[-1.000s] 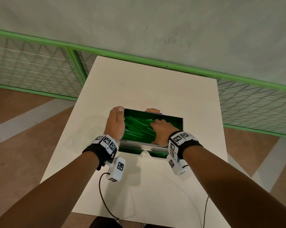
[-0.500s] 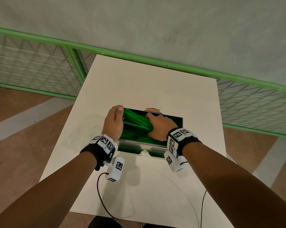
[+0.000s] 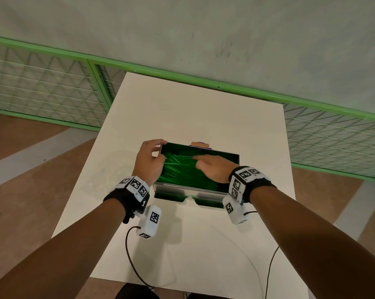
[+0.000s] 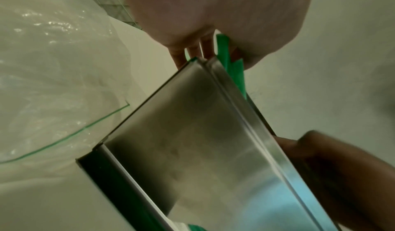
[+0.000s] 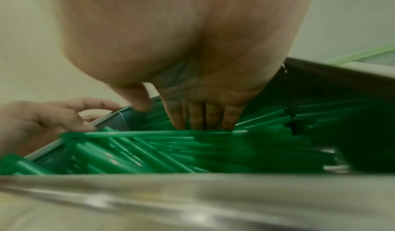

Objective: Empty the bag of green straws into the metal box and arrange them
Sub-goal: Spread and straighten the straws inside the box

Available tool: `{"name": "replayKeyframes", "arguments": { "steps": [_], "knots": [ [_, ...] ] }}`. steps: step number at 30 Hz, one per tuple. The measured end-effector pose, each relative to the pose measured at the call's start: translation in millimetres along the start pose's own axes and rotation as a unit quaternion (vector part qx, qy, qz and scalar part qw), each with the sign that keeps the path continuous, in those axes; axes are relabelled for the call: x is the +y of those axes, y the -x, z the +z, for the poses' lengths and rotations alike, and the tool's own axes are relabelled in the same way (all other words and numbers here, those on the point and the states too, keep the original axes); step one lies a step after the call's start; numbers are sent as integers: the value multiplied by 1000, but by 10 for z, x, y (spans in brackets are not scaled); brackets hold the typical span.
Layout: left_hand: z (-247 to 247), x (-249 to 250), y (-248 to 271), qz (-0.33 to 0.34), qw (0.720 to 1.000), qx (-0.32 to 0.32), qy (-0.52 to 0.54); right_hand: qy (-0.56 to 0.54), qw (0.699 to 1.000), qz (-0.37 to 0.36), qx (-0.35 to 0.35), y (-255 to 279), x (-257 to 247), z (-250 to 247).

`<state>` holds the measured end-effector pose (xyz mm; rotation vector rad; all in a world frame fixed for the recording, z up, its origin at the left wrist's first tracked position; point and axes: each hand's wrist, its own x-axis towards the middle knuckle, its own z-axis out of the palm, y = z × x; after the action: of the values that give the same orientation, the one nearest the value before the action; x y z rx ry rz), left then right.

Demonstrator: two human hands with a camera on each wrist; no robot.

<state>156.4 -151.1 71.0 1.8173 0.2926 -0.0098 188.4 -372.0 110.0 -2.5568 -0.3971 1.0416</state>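
Observation:
The metal box (image 3: 191,188) stands mid-table, full of loose green straws (image 3: 182,169) lying at crossed angles. My left hand (image 3: 150,158) is at the box's left end, fingers curled over the far left corner and thumb at the rim. In the left wrist view, straw ends (image 4: 233,71) poke up between its fingers and thumb above the box wall (image 4: 192,141). My right hand (image 3: 214,167) lies flat over the straws. In the right wrist view its straight fingers (image 5: 196,116) press down into the straws (image 5: 171,150). The picture is blurred.
An empty clear plastic bag (image 4: 53,82) lies on the white table (image 3: 204,117) left of the box. A small orange and purple object (image 3: 198,144) shows behind the box's far wall. A green-framed mesh fence (image 3: 42,93) runs beyond the table. Wrist cables trail near the front edge.
My right hand has let go of the bundle of straws it held up and now lies flat on them. The straws have dropped back into the box. My left hand stays at the left end.

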Motion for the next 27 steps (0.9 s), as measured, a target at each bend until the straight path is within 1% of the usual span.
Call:
{"name": "replayKeyframes", "arguments": {
  "steps": [2,4,6,9,11,15,17,19,21,27],
  "knots": [
    [18,-11,11,5,999,-33,-25,23,999,21,28,-22,70,-24],
    [37,-16,25,12,997,-52,-49,60,997,32,32,-64,119,-18],
    [53,-30,20,8,998,-45,-48,104,994,36,11,-116,123,16],
    [70,-64,1,5,1000,-16,-25,160,986,45,-19,-155,95,70],
    [73,-78,-3,5,1000,-6,-25,160,986,39,-15,-191,111,106],
    [77,-88,-1,13,999,1,-42,124,992,19,-2,-244,129,143],
    [79,-96,-2,16,999,3,-44,128,991,26,5,-255,131,164],
    [81,-93,-2,19,999,6,-47,156,987,43,-4,-269,122,192],
    [86,-75,7,23,998,8,-50,160,986,51,-3,-276,127,202],
    [92,-58,21,23,998,13,-52,117,993,8,22,-275,179,200]
  ]
}}
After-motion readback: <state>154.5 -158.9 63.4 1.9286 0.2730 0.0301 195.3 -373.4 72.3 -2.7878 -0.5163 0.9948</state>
